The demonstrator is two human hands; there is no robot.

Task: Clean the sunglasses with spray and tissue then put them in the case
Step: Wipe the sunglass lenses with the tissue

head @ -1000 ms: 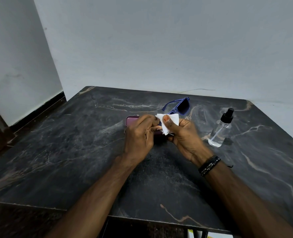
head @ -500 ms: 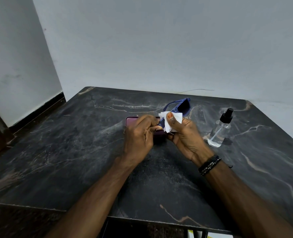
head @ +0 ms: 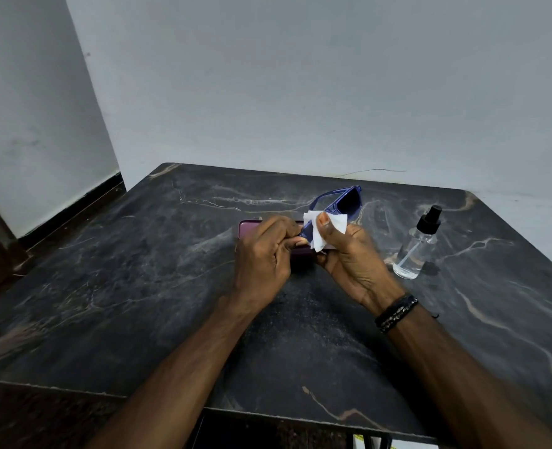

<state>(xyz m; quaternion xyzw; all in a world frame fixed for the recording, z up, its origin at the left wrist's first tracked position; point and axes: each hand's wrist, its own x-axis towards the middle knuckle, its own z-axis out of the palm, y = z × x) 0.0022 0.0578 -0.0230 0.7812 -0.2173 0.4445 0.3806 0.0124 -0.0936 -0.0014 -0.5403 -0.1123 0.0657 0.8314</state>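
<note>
Tissue [head: 328,228] higher on sunglasses [head: 346,202]

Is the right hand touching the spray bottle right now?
Apart. The head view shows bare dark table between the right hand, which holds the tissue against the sunglasses, and the spray bottle.

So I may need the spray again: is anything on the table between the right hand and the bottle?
No. In the head view, only bare dark tabletop lies between the right hand and the bottle.
</note>
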